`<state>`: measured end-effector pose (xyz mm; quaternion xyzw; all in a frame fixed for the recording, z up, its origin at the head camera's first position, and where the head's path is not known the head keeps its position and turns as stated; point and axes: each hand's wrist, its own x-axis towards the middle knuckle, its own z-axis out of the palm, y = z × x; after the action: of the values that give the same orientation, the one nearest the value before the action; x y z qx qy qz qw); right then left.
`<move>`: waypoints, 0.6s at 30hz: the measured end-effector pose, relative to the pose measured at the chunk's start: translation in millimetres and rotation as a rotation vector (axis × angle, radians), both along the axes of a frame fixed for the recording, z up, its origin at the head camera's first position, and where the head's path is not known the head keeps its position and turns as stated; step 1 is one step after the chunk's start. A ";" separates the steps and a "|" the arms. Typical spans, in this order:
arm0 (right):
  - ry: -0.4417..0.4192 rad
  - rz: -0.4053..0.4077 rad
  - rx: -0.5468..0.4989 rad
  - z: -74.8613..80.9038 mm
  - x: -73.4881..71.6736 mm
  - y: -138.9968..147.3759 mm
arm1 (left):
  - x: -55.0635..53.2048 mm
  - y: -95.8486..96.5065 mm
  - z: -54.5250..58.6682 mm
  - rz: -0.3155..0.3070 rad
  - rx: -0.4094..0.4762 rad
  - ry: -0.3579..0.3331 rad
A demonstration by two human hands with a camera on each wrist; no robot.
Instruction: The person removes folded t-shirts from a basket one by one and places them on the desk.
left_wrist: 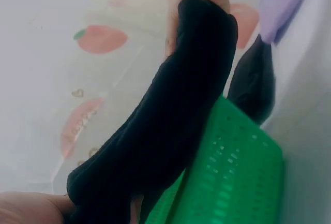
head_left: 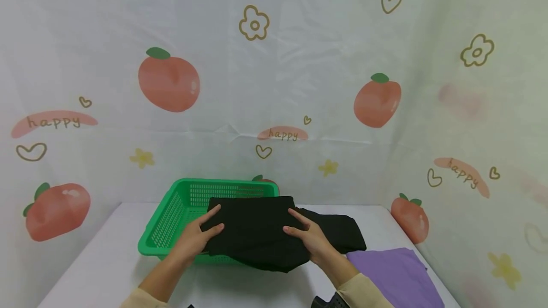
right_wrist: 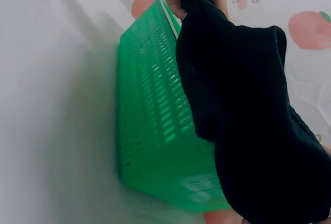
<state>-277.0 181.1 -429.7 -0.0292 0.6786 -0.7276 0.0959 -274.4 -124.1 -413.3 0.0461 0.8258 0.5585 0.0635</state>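
Note:
A folded black cloth (head_left: 257,227) is held up between both hands, over the front right part of the green basket (head_left: 164,225). My left hand (head_left: 194,236) grips its left end, with thumb and forefinger on the near face. At the opposite end my right hand (head_left: 314,239) grips it the same way; the other fingers are hidden behind the fabric. The cloth's lower edge sags in the middle. In the left wrist view, the cloth (left_wrist: 155,115) stretches from one hand to the other beside the basket (left_wrist: 232,167).
Right of the basket another black cloth (head_left: 342,232) lies on the white table (head_left: 102,246). A purple cloth (head_left: 398,274) lies in front of it, near the table's right edge. A white curtain (head_left: 274,70) printed with fruit and hearts hangs behind and at the sides.

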 end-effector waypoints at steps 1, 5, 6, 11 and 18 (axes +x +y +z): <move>-0.001 0.000 0.002 -0.7 2.0 1.8 | 1.1 1.6 -1.0 0.000 -0.002 -0.001; -0.001 -0.003 0.000 -4.2 9.5 9.0 | 6.2 7.7 -4.6 0.008 -0.019 -0.006; 0.000 -0.005 0.000 -5.4 11.0 10.8 | 7.4 9.2 -5.4 0.012 -0.022 -0.007; 0.000 0.002 -0.018 -10.0 17.0 19.5 | 12.3 15.5 -9.1 0.025 -0.013 0.025; 0.001 -0.008 -0.014 -11.7 25.1 28.1 | 15.6 23.0 -12.7 0.028 0.001 0.052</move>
<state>-251.9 209.2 -441.3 -0.0273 0.6736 -0.7328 0.0925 -258.8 -101.2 -426.0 0.0489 0.8274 0.5585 0.0343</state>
